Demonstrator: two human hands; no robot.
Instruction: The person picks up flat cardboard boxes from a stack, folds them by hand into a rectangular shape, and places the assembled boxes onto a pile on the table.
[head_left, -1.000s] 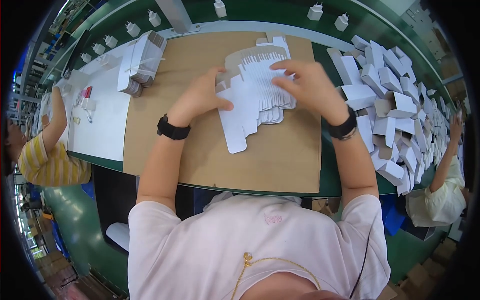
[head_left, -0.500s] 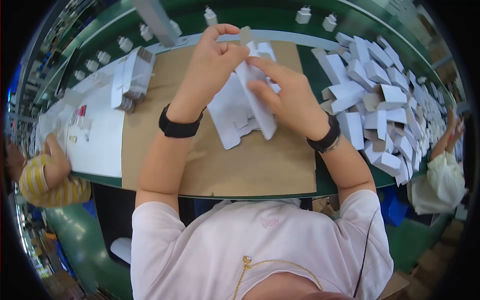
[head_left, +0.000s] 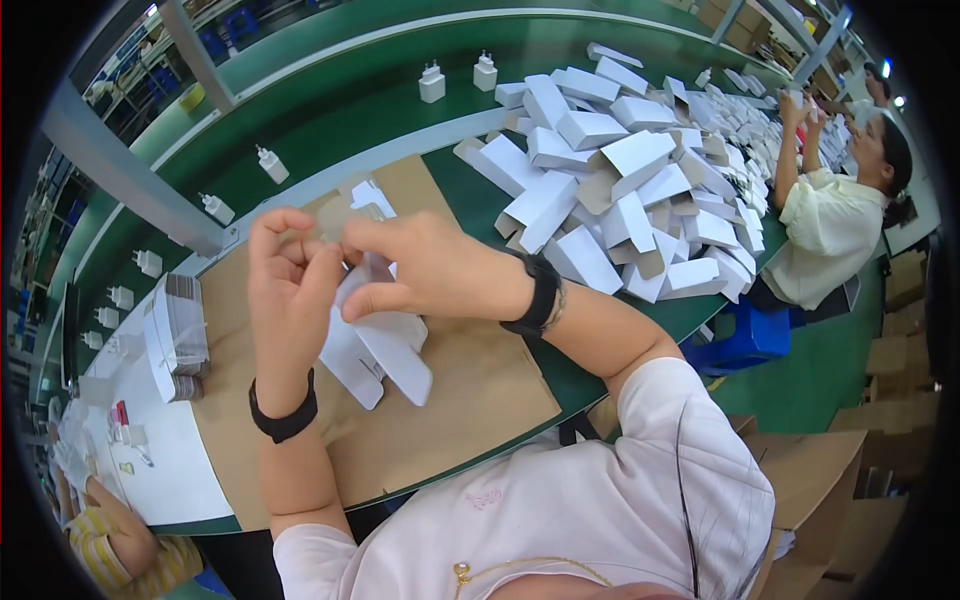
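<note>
Over the brown cardboard sheet, both my hands hold one narrow white paper carton [head_left: 402, 362]. My left hand [head_left: 287, 295] has its fingers curled at the carton's upper end, thumb toward my right hand. My right hand [head_left: 425, 268] pinches the carton near the same end with thumb and fingers; part of that end is hidden behind the hands. Beneath lie more flat white carton blanks [head_left: 350, 365] with cut flaps, on the brown cardboard sheet [head_left: 470, 390].
A big heap of folded white boxes [head_left: 620, 170] covers the table to the right. White plug chargers [head_left: 432, 84] stand on the green belt [head_left: 340, 95] beyond. A bundle of flat cartons [head_left: 178, 335] is at left. One co-worker [head_left: 830, 210] sits right, another [head_left: 125, 545] left.
The view has swung to the right, showing more of the box heap and the right co-worker. My hands stay at the carton's upper end, fingers now drawn closer together.
</note>
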